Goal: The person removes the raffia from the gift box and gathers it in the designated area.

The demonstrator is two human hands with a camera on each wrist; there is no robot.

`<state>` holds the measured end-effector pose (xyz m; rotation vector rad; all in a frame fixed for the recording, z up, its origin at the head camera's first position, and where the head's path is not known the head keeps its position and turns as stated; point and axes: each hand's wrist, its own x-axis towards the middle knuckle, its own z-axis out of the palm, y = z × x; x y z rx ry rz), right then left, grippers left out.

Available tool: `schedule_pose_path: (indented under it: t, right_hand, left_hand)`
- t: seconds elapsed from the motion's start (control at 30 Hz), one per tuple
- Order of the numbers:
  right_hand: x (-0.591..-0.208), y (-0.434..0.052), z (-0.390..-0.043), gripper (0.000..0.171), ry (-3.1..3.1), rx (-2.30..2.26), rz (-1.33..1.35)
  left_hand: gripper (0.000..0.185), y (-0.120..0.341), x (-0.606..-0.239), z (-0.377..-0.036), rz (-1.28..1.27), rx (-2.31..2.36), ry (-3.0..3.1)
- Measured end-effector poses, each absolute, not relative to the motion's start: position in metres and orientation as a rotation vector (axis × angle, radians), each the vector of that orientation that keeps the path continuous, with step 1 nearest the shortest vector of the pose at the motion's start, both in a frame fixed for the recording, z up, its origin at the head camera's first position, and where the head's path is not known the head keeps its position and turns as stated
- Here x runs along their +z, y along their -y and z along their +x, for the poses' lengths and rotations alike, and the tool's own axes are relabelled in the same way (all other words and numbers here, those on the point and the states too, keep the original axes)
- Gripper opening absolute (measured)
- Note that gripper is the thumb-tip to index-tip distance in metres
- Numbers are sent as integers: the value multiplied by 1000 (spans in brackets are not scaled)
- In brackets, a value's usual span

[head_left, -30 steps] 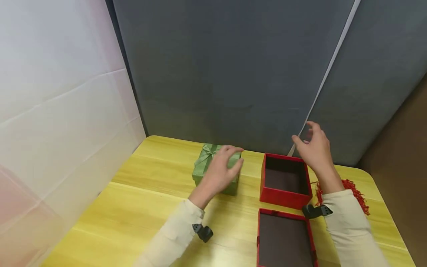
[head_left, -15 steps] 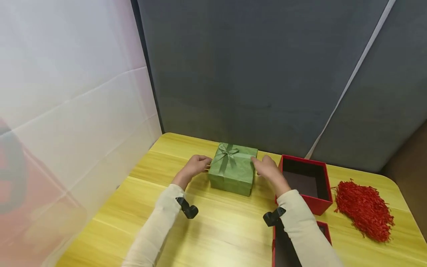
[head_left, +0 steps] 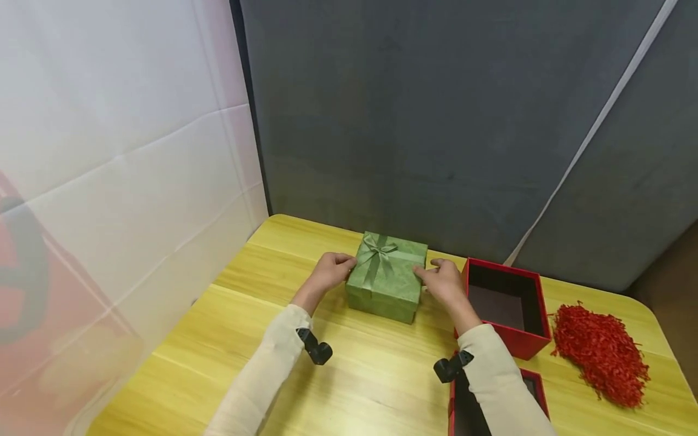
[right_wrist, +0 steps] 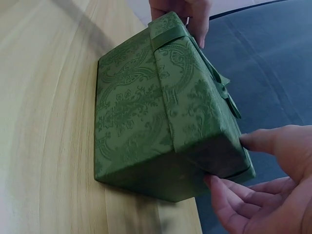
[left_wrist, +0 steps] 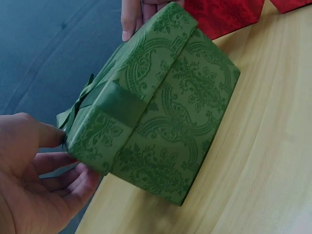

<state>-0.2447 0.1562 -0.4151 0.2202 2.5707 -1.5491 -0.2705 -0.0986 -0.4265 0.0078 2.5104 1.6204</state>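
In the head view a green gift box sits near the table's back edge. Its patterned lid is on, with a green ribbon bow tied on top. My left hand pinches the lid's left edge, thumb on top and fingers below, as the left wrist view shows. On the opposite side my right hand grips the lid's edge; in the right wrist view its thumb presses the top and its fingertips reach under the rim. The lid still covers the box's upper part.
An open red box with a dark interior stands right of the green one. In front of it lies a shallow red tray-like piece, partly hidden by my right sleeve. Red shredded paper lies in a heap at the right. A grey panel rises behind the table.
My left hand has moved from over the green box to its left side. The right hand has come left from above the red box to the green lid. The head view has shifted.
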Motion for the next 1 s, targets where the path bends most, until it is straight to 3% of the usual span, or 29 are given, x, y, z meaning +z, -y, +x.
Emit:
schedule_pose_path:
  t: [0.37, 0.53, 0.67, 0.8, 0.9, 1.0]
  right_hand:
    - [-402, -165, -241, 69, -2613, -1676, 198]
    - [-387, -173, -222, 70, -2671, -1739, 0]
    - [-383, -180, -183, 61, -2529, -1807, -469]
    - [-394, -172, -139, 34, -2501, -1484, -1118]
    - [-412, -159, -122, 36, -2650, -1074, -1482]
    - [-436, -147, -119, 42, -2789, -740, -1647]
  left_hand:
    - [39, 91, -415, -268, 85, 1709, -2527]
    - [42, 108, -399, -251, 275, 1843, -2503]
    - [45, 147, -393, -212, 661, 1883, -2339]
    - [36, 178, -403, -165, 1115, 1536, -2460]
    - [42, 185, -425, -146, 1480, 1013, -2759]
    - [46, 184, -455, -144, 1746, 560, -2972]
